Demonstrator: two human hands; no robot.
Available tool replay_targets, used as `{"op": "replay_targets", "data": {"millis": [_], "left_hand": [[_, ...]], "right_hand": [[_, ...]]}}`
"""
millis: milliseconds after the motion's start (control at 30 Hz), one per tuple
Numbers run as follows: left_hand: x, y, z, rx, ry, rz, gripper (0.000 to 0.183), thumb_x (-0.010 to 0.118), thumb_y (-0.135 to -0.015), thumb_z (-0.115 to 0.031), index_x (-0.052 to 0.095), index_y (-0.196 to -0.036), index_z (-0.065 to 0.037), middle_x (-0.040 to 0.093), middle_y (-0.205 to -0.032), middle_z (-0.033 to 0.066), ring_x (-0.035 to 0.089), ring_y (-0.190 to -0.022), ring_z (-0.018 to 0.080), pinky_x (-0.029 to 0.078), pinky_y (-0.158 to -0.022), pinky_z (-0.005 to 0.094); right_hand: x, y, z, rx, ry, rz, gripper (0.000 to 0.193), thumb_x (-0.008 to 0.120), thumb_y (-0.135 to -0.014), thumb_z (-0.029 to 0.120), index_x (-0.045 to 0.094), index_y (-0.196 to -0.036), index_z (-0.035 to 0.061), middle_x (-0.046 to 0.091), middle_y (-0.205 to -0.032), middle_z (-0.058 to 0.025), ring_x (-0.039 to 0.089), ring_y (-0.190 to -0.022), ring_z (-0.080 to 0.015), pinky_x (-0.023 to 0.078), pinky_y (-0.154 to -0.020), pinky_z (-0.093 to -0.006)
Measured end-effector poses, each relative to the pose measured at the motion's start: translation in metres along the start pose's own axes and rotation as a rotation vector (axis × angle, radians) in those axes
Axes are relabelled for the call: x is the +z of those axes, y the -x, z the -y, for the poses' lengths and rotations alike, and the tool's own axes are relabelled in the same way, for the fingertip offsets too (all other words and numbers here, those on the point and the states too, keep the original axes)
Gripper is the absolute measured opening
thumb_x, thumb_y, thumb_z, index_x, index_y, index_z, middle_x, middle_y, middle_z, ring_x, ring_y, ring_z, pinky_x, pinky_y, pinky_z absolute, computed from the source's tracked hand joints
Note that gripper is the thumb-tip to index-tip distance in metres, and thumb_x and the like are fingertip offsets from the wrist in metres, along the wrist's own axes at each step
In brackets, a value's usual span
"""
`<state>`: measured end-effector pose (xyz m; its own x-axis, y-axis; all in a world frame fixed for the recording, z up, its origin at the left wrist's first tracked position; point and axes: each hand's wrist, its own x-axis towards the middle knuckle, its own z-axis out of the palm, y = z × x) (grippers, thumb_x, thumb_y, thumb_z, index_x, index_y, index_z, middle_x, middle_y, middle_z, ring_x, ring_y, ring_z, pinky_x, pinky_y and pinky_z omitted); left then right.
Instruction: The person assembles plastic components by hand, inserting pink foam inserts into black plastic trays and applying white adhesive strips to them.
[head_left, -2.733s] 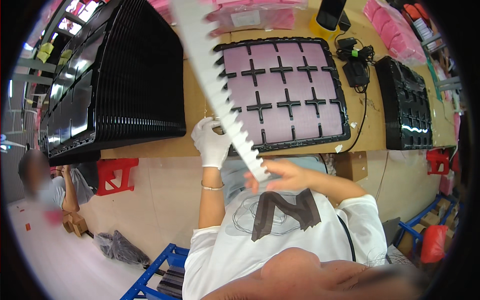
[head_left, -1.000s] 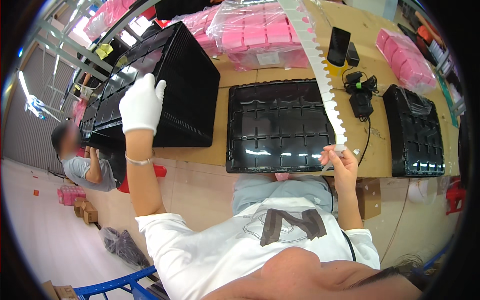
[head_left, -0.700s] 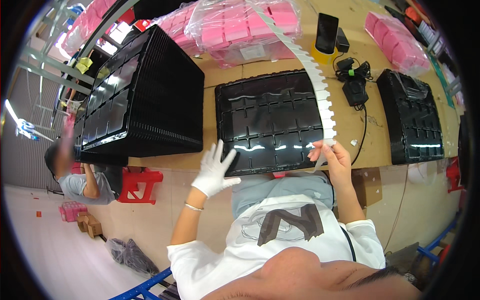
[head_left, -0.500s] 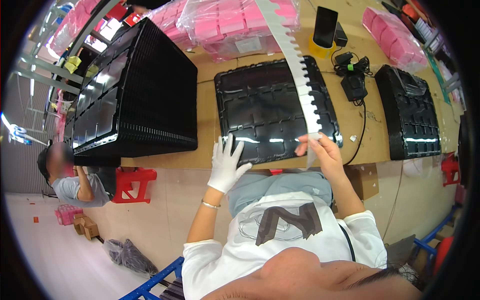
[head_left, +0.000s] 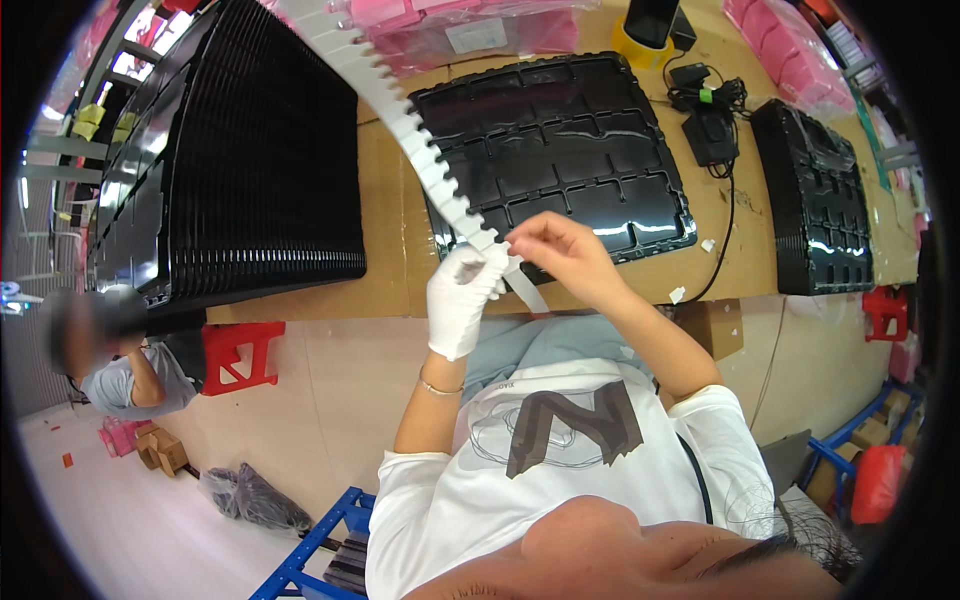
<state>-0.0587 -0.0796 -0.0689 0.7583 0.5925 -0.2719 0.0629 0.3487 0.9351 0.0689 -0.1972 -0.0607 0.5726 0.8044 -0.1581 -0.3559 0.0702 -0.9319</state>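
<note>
A long white strip with a row of notched tabs (head_left: 400, 125) runs from the far left down to my hands. My left hand (head_left: 462, 305), in a white glove, is closed with thumb and fingers pinching the strip close to its near end. My bare right hand (head_left: 572, 258) is closed too, its fingertips pressed together at the strip's edge beside the gloved fingers. Past the pinch, a plain tail of the strip hangs over the table's front edge. Beneath and behind lies a shiny black plastic tray (head_left: 560, 150) with moulded compartments, partly covered by the strip and my hands.
A tall stack of black trays (head_left: 270, 170) stands on the left, a lower stack (head_left: 820, 210) on the right. Adapters with coiled cables (head_left: 710, 135) lie between. A phone (head_left: 652, 20) leans in a yellow tape roll (head_left: 640, 48). A co-worker (head_left: 140, 385) sits far left.
My left hand has left the tray's near edge and taken hold of the strip. My right hand has moved left with the strip, which now slants to the far left. The view has shifted.
</note>
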Motion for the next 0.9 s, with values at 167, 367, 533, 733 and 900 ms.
{"op": "replay_targets", "data": {"millis": [167, 367, 533, 733, 900], "left_hand": [[-0.009, -0.005, 0.001, 0.021, 0.090, 0.059, 0.021, 0.067, -0.092, -0.014, 0.062, -0.110, -0.005, 0.066, -0.094, 0.0027, 0.055, -0.069, 0.0042, 0.043, -0.057, 0.0178], [-0.022, -0.018, 0.001, 0.064, 0.026, -0.101, 0.015, 0.068, -0.092, -0.013, 0.066, -0.101, -0.003, 0.068, -0.083, 0.0043, 0.056, -0.062, 0.0049, 0.042, -0.054, 0.0180], [-0.022, -0.014, 0.008, 0.043, 0.054, -0.223, 0.013, 0.065, -0.094, -0.011, 0.064, -0.101, 0.000, 0.068, -0.083, 0.0072, 0.057, -0.063, 0.0059, 0.043, -0.054, 0.0178], [-0.053, -0.008, 0.013, 0.055, -0.047, -0.339, 0.015, 0.067, -0.093, -0.012, 0.065, -0.101, 0.000, 0.069, -0.084, 0.0065, 0.058, -0.065, 0.0057, 0.044, -0.056, 0.0191], [-0.063, -0.011, 0.023, -0.004, -0.083, -0.334, 0.015, 0.069, -0.091, -0.009, 0.065, -0.101, 0.001, 0.070, -0.085, 0.0067, 0.060, -0.067, 0.0064, 0.046, -0.058, 0.0199]], "right_hand": [[0.000, 0.010, -0.033, -0.024, 0.111, 0.024, 0.013, 0.072, -0.088, 0.008, 0.065, -0.095, -0.0002, 0.067, -0.090, -0.0023, 0.061, -0.078, -0.0053, 0.050, -0.071, -0.0214], [0.010, 0.009, -0.028, -0.193, 0.394, 0.001, 0.009, 0.071, -0.084, 0.000, 0.065, -0.090, 0.0010, 0.065, -0.090, -0.0047, 0.061, -0.080, -0.0099, 0.050, -0.072, -0.0239], [0.013, 0.003, -0.047, -0.515, 0.538, -0.051, 0.014, 0.074, -0.078, -0.001, 0.066, -0.090, 0.0022, 0.064, -0.089, -0.0077, 0.061, -0.080, -0.0180, 0.049, -0.071, -0.0284], [0.008, -0.028, -0.028, -0.642, 0.657, 0.180, 0.020, 0.075, -0.074, -0.001, 0.069, -0.092, 0.0027, 0.062, -0.089, -0.0079, 0.060, -0.078, -0.0227, 0.048, -0.069, -0.0318], [0.006, -0.071, -0.045, -0.486, 1.077, 0.407, 0.016, 0.071, -0.078, 0.005, 0.057, -0.085, 0.0044, 0.056, -0.083, -0.0095, 0.059, -0.074, -0.0275, 0.048, -0.063, -0.0374]]}}
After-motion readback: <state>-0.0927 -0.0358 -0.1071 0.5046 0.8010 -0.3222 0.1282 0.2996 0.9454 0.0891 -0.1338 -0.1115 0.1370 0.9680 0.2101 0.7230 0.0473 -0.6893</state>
